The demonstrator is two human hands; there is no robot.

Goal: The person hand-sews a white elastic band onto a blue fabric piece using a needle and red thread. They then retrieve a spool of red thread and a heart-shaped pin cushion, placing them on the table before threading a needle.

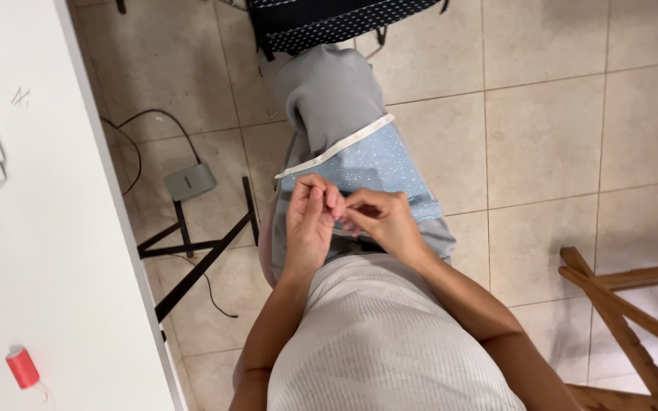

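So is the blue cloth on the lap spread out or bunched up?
Spread out. The blue cloth lies flat over the knee with its white edging running across; both hands pinch its near edge.

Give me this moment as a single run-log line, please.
left hand: fingertips pinched together | right hand: pinching something too small to tell | blue fabric: on lap, white trim | red thread spool: on white table

The light blue speckled fabric with a white trim strip (375, 164) lies across the seated person's lap. Both hands meet just above its near edge, the left hand (308, 221) beside the right hand (378, 221), fingertips touching. The white table (55, 251) stands to the left, with the red thread spool (22, 368) on its near end. The grey foot pedal (189, 182) lies on the tiled floor (557, 129) beside the table. The wooden frame (626, 312) stands at right.
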